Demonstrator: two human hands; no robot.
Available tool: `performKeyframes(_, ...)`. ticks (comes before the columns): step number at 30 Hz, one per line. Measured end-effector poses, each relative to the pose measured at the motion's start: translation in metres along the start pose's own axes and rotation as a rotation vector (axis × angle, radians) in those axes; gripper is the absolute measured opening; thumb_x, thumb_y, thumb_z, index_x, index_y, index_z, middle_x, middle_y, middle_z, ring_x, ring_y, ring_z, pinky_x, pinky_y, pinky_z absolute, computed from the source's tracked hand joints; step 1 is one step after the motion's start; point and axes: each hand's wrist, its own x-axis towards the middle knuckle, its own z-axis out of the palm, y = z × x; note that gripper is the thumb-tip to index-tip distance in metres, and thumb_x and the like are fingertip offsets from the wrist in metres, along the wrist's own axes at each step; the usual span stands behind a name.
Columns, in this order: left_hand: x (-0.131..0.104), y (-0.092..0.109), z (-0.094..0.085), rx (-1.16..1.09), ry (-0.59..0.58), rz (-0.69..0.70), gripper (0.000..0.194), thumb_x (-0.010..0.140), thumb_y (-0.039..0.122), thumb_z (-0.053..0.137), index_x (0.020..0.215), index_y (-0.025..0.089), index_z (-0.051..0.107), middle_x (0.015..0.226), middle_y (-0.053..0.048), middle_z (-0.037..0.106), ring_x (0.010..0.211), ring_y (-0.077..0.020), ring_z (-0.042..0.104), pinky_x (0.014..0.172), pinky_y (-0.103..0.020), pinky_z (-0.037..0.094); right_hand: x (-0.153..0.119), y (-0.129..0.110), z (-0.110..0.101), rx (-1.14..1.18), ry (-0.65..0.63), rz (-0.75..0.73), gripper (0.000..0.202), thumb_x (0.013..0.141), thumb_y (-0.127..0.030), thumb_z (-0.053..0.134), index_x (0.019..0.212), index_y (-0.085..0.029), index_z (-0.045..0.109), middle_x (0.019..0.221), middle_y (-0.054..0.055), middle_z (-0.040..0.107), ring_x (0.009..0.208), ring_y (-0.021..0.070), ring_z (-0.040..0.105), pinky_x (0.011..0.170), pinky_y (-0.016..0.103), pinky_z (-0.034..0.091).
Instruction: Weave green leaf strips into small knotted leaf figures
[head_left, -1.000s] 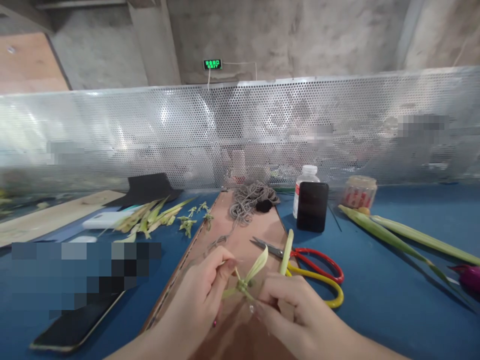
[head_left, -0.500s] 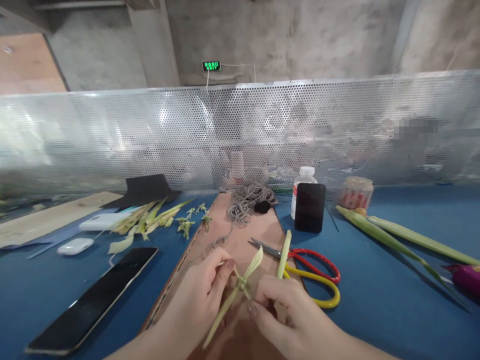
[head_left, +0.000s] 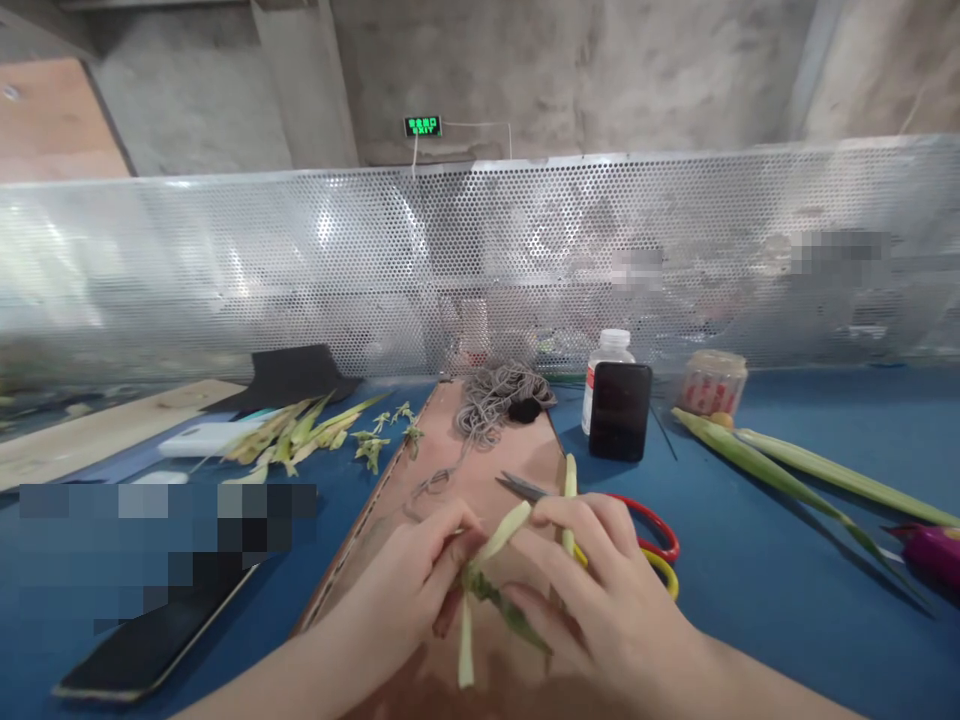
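Observation:
A small knotted piece of green leaf strips (head_left: pixel 474 578) hangs between my hands over the tan leather board (head_left: pixel 480 490). My left hand (head_left: pixel 431 570) pinches it on its left side. My right hand (head_left: pixel 600 580) has its thumb and fingers closed round a pale strip at the upper right of the knot. One strip points down and a darker green one slants to the lower right. Scissors (head_left: pixel 660 530) with one red and one yellow handle lie partly hidden behind my right hand, beside a short pale green strip (head_left: pixel 571 480).
Grey yarn (head_left: pixel 495 400) is heaped at the board's far end. A bottle (head_left: pixel 611 350) and black upright object (head_left: pixel 619 412) stand right of it, with long leaves (head_left: pixel 780 480) beyond. Leaf scraps (head_left: pixel 300 435) and a phone (head_left: pixel 142 650) lie left.
My right hand has moved up, from the knot's lower right to the pale strip above it, and covers more of the scissors. The knotted piece has turned, its long strip now pointing down.

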Motion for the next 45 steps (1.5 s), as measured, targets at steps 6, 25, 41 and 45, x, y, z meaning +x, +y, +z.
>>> performKeyframes(6,0.000,-0.001,-0.002,0.167,0.049,0.002,0.032,0.084,0.042,0.031,0.072,0.019,0.051,0.046,0.006,0.040,0.043,-0.0100,0.042,0.044,-0.019,0.029,0.000,0.002,-0.001,-0.003,0.120,0.061,0.026,0.078,-0.026,0.054,0.100,-0.014,0.048,0.104,0.011,0.052,0.096,0.0213,0.044,0.080,0.034,0.036)
performKeyframes(25,0.001,-0.011,0.002,-0.174,0.119,0.094,0.035,0.083,0.037,0.038,0.113,0.020,0.031,0.060,0.006,0.045,0.052,-0.0104,0.046,0.049,-0.021,0.037,0.004,0.005,0.002,0.124,-0.219,0.113,0.014,0.083,-0.020,0.045,0.076,-0.018,0.057,0.064,-0.001,0.057,0.069,0.0135,0.045,0.078,0.033,0.029)
performKeyframes(41,-0.001,-0.005,-0.003,-0.264,-0.001,0.090,0.013,0.080,0.017,0.042,0.092,0.021,0.043,0.086,-0.001,0.062,0.080,-0.0129,0.060,0.069,-0.024,0.047,0.005,0.008,-0.007,0.575,-0.375,0.176,0.041,0.084,-0.013,0.039,0.124,-0.024,0.038,0.118,0.005,0.050,0.104,0.0133,0.048,0.087,0.027,0.042)
performKeyframes(45,-0.001,-0.005,-0.003,-0.255,0.008,0.084,0.016,0.079,0.019,0.045,0.094,0.021,0.040,0.084,-0.001,0.063,0.078,-0.0129,0.059,0.067,-0.024,0.046,0.005,0.008,-0.004,0.707,-0.368,0.322,0.031,0.083,-0.018,0.044,0.113,-0.023,0.049,0.106,0.003,0.058,0.093,0.0124,0.056,0.078,0.025,0.047)
